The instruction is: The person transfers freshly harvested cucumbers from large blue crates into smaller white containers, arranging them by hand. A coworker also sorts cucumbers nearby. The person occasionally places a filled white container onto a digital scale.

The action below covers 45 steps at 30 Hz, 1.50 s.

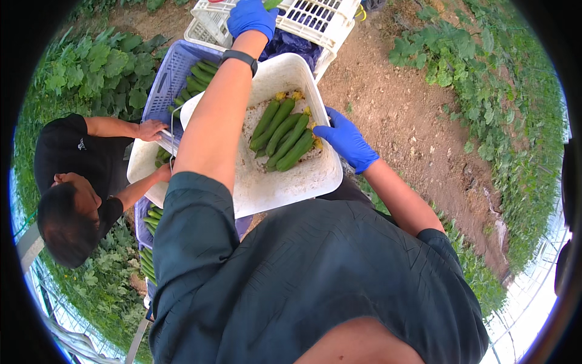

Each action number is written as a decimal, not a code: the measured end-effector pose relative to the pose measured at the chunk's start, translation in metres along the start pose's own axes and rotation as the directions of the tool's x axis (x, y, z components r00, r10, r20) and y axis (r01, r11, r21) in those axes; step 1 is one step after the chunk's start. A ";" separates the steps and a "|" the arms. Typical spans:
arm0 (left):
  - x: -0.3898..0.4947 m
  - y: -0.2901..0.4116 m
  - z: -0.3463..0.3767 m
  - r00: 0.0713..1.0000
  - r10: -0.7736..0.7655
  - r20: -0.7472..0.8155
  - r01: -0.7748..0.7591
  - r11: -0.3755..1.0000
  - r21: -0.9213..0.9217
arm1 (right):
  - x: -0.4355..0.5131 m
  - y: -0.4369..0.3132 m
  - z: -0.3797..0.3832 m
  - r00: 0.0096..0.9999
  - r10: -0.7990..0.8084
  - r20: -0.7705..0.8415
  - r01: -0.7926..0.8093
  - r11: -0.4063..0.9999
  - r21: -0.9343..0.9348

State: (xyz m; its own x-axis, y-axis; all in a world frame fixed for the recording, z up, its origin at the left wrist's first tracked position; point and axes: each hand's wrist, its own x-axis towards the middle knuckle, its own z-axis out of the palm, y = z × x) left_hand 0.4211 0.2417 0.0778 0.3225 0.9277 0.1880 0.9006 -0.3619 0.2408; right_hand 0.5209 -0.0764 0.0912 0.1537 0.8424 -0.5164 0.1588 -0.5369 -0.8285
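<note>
My left hand (251, 20), in a blue glove, reaches forward to the top edge of the view. Its fingers are closed around a green zucchini (272, 3), mostly cut off by the picture's edge. My right hand (349, 140), gloved alike, grips the right rim of a white plastic tub (282, 200), thumb over the edge. Several dark green zucchini (284, 134) with yellow blossoms lie in the tub, whose floor bears dirt and specks. My left forearm hides part of the tub's left side.
At left, a person (75, 182) has both hands at a second white tub (142, 168) beside a purple crate (161, 86) of zucchini. White slotted crates (313, 16) stand ahead, by dark plastic film (293, 48). Leafy plants (491, 86) line the soil path (386, 77).
</note>
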 end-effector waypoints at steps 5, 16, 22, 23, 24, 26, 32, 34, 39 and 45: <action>-0.110 0.027 -0.080 0.990 0.076 0.119 0.004 0.829 -0.559 | 0.003 0.008 -0.007 1.000 -0.003 -0.030 0.004 1.000 0.028; -0.324 0.006 0.099 0.581 -0.066 0.811 0.164 0.986 -0.038 | 0.003 -0.009 0.000 0.999 0.040 -0.001 -0.040 0.999 -0.034; -0.331 0.010 0.110 0.622 -0.105 0.776 0.203 0.979 -0.030 | 0.001 -0.001 -0.002 0.999 0.030 -0.022 -0.031 0.998 -0.055; -0.331 0.002 0.110 0.613 -0.089 0.785 0.238 0.968 -0.076 | 0.001 -0.001 -0.001 1.000 0.023 -0.018 -0.024 0.998 -0.056; -0.327 -0.002 0.105 0.615 -0.098 0.783 0.295 0.949 -0.113 | 0.002 -0.001 0.000 1.000 0.010 -0.013 -0.011 0.998 -0.058; -0.313 -0.007 0.081 0.611 -0.107 0.784 0.397 0.899 -0.187 | 0.004 0.006 0.001 1.000 0.012 0.006 -0.012 1.000 0.015; -0.234 -0.043 -0.103 0.500 0.393 0.772 0.793 0.150 -0.590 | 0.002 -0.007 -0.003 1.000 0.015 0.005 -0.015 0.998 0.058; -0.240 -0.067 -0.150 0.593 0.420 0.687 0.797 -0.186 -0.574 | 0.003 -0.012 -0.001 1.000 0.018 0.024 -0.020 0.996 0.092; -0.286 -0.115 -0.199 0.884 0.200 0.422 0.459 -0.548 -0.699 | 0.009 -0.005 -0.004 0.997 0.047 0.069 -0.057 0.988 0.144; -0.388 -0.180 -0.202 0.929 -0.147 0.338 0.159 -0.667 -0.728 | 0.009 -0.018 0.002 0.986 0.085 0.142 -0.114 0.972 0.208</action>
State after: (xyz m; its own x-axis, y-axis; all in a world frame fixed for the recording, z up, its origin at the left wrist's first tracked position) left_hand 0.0745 -0.0720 0.1540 0.2660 0.9465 -0.1828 -0.7613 0.3226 0.5624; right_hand 0.5179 -0.0586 0.1011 0.0268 0.7914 -0.6107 -0.0656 -0.6082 -0.7911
